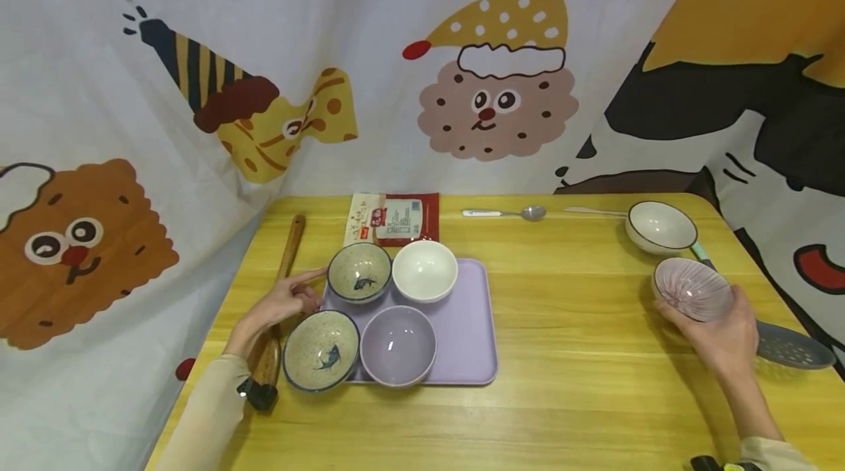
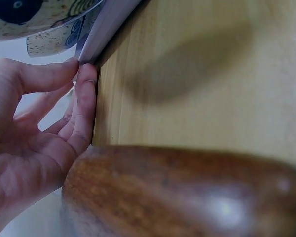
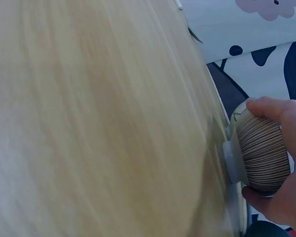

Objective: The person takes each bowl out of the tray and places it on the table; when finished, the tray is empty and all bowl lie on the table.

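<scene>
At the left edge of a lilac tray [image 1: 472,324], my left hand [image 1: 287,304] pinches the rim between thumb and fingers, as the left wrist view shows. Two speckled bowls with blue fish, one at the back [image 1: 356,265] and one in front [image 1: 315,345], sit at the tray's left side; the front one overhangs its corner. Beside them are a white bowl [image 1: 425,271] and a lilac bowl [image 1: 399,346]. Far to the right, my right hand [image 1: 726,342] grips a pink-striped bowl [image 1: 689,286] by its sides, thumb and fingers apart around it. Its ribbed outside [image 3: 264,155] faces the right wrist camera.
A dark-rimmed white bowl [image 1: 660,225] stands behind the striped one. A grey slotted utensil [image 1: 792,346] lies at the table's right. Along the back are a metal spoon [image 1: 533,213] and a red-and-white packet [image 1: 422,207]. A long wooden utensil [image 1: 290,251] lies left of the tray.
</scene>
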### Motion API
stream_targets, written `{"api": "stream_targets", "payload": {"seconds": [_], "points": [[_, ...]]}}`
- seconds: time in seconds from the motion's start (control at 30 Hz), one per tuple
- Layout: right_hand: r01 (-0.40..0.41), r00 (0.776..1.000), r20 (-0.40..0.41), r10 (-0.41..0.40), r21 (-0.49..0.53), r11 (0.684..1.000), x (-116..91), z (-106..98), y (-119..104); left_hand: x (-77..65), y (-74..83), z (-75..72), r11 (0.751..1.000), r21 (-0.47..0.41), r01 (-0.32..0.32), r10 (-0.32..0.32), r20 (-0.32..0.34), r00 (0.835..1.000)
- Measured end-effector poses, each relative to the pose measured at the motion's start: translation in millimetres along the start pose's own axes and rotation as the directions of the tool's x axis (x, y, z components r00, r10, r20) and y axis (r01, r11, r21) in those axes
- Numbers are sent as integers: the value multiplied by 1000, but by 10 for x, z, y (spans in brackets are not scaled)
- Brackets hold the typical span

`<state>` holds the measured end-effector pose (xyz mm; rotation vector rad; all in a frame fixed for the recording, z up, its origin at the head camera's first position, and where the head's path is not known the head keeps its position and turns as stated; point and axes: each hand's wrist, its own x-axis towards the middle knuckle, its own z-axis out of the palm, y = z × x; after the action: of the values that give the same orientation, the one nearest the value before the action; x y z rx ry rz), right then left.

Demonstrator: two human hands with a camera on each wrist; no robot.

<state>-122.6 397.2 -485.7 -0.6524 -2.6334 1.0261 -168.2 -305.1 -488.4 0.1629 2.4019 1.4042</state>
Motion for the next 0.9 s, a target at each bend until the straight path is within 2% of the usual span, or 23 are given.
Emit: {"api": "stream_targets", "payload": {"seconds": [0.2,0.33,0.43,0.57,0.7,0.9], "points": [[54,998,34,-53,-35,998,-37,-72,-96,-2,-1,-12,1000,4,-17,17,19,1000],[122,992,-37,-122,3,992,-114,-146,-272,4,24,8,1000,3,-11,11,15,1000],[190,978,-94,-186,42,981,-154,-184,-421,9,35,15,1000,-7,-7,7,15,1000],[253,963,-114,-244,68,965,-175,-220,-613,10,30,15,1000,-10,-6,7,19,1000],[305,950,-95,-297,91,948,-182,-259,-802,4,1,1,999,-16,-32,32,27,999],[405,914,-64,-401,95,909,-214,-267,-1122,-3,-11,-12,999,-24,-29,30,20,999]]}}
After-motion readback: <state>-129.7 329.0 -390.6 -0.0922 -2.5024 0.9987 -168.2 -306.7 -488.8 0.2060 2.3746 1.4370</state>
